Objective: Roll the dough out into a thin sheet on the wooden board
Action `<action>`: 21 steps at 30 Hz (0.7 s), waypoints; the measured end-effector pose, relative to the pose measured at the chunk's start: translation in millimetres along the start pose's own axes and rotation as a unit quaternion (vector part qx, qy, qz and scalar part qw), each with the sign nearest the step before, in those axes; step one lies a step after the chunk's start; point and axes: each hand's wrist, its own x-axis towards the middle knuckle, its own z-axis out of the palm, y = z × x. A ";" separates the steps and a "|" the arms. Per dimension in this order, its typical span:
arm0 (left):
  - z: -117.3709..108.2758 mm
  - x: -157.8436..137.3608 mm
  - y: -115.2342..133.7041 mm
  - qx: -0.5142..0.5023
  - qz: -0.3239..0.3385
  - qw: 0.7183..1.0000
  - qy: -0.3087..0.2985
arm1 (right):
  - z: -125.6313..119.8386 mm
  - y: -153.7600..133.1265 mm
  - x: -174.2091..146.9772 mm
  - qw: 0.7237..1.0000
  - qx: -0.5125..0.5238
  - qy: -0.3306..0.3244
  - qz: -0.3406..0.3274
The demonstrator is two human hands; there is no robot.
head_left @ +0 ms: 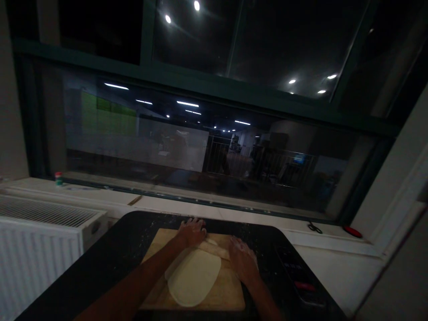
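A wooden rolling pin [216,251] lies slantwise across the far end of a flat, pale sheet of dough [194,278]. My left hand [193,232] is closed over the pin's left end, its fingers dusted with flour. The pin's right end is under my right hand [243,258], also floury and closed over it. Both hands hide the ends of the pin. Beneath the dough is a wooden board [232,290], and the dough's near edge is rounded and thin.
The board rests on a black table [123,249] speckled with flour. A phone [299,276] lies at its right. Scissors [314,228] and a red-black round item [352,232] sit on the windowsill, with a small red-capped bottle [59,179] far left. A white radiator [40,240] stands left.
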 end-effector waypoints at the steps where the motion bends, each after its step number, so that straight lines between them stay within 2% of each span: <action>1: -0.2 -3.3 0.0 0.003 0.010 1.000 0.001 | 0.6 -4.8 -10.8 1.000 -0.007 0.001 0.002; 5: -1.1 -14.6 -1.1 0.011 0.054 0.998 0.010 | 9.6 -25.5 -48.5 0.997 -0.038 0.062 0.007; 7: -1.2 -17.9 -2.4 0.017 0.079 0.997 0.009 | 13.4 -30.7 -56.6 0.996 -0.037 0.085 0.014; 9: -1.0 -19.2 -3.5 0.026 0.102 0.994 0.004 | 12.8 -29.5 -53.7 0.997 -0.026 0.077 0.015; 11: -1.0 -18.3 -3.5 0.033 0.117 0.993 -0.001 | 8.0 -22.6 -40.3 0.999 -0.017 0.039 0.008; 14: -1.4 -12.1 -1.6 0.034 0.100 0.994 0.001 | 0.7 -7.1 -6.2 1.000 -0.016 -0.024 0.002; 18: -2.0 3.7 0.9 0.032 0.045 0.998 0.006 | 1.9 7.4 45.5 0.999 -0.004 -0.053 -0.003; 21: -2.2 14.1 0.3 0.026 0.013 1.000 0.008 | 5.9 9.1 72.3 0.998 0.008 -0.062 0.002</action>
